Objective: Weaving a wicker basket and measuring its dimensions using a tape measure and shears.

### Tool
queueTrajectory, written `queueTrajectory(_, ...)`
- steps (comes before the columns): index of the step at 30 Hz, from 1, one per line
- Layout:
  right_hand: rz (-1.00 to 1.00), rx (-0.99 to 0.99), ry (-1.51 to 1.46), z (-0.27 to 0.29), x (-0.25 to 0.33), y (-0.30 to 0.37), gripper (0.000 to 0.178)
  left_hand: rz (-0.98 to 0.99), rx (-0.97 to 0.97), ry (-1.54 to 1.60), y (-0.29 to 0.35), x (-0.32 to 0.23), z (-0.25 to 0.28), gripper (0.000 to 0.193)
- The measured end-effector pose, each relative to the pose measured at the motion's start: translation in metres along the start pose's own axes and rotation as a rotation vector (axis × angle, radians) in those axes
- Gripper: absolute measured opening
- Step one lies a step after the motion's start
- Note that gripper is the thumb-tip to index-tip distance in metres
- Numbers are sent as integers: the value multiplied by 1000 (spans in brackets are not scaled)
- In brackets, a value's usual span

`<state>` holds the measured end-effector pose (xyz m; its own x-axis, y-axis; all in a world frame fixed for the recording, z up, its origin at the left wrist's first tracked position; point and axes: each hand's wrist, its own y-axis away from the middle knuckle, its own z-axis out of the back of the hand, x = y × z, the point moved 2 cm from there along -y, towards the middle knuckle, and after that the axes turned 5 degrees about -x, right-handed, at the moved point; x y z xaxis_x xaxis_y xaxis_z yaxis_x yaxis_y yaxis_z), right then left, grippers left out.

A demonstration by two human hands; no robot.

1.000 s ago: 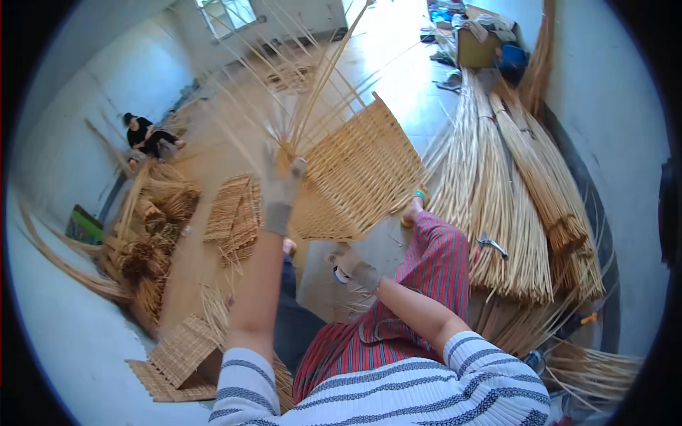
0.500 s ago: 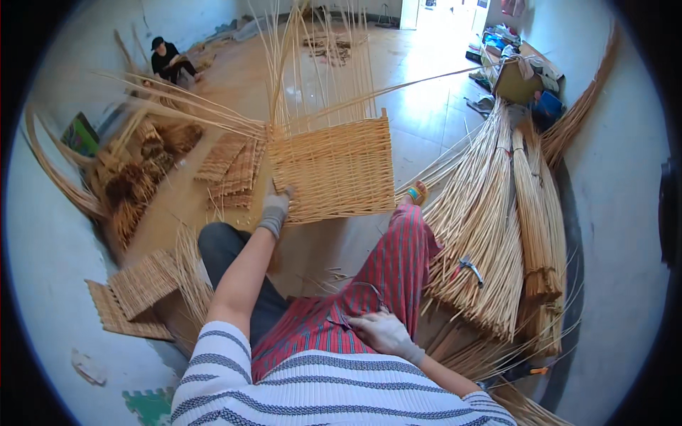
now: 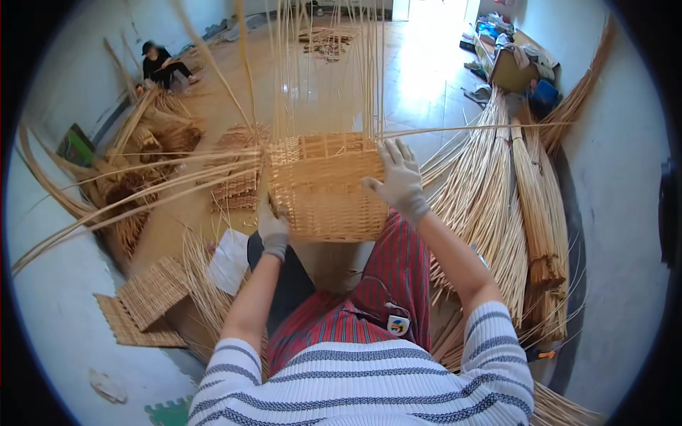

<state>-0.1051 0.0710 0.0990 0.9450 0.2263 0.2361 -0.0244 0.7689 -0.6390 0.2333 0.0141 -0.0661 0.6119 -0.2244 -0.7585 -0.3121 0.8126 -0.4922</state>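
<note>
A panel of woven wicker (image 3: 327,192) stands in front of me over my knees. Long loose canes rise from its top, others stick out to its left, and one runs off to the right. My left hand (image 3: 273,231), in a pale glove, grips the panel's lower left edge, thumb on the near face. At the panel's upper right edge is my gloved right hand (image 3: 401,177), fingers stretched and thumb apart, palm against the edge. On my red striped lap cloth (image 3: 355,312) lies a small white square thing (image 3: 398,325) on a cord.
Bundles of cane (image 3: 476,213) lie at right, with cluttered belongings (image 3: 515,64) beyond. Finished woven panels (image 3: 153,287) lie at lower left; more (image 3: 238,181) are stacked behind the left hand. A person (image 3: 163,65) in black sits at far left near darker cane heaps (image 3: 153,142).
My right hand has risen from my lap to the panel's right edge. The panel has swung to face me and dropped slightly. The white square thing now shows on my lap.
</note>
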Motion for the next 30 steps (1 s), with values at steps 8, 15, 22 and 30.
queueTrajectory(8,174,5,214,-81,-20,-25,90,-774,284,-129,-20,-187,-44,53)
queueTrajectory(15,182,-185,7,-74,-23,-38,60,-759,272,-172,-36,-177,-72,70)
queueTrajectory(22,21,-55,259,-76,-20,-27,59,-707,411,-321,-47,-189,-89,67)
queueTrajectory(30,-410,804,-1494,157,140,41,32,-643,492,-176,57,-153,-6,62)
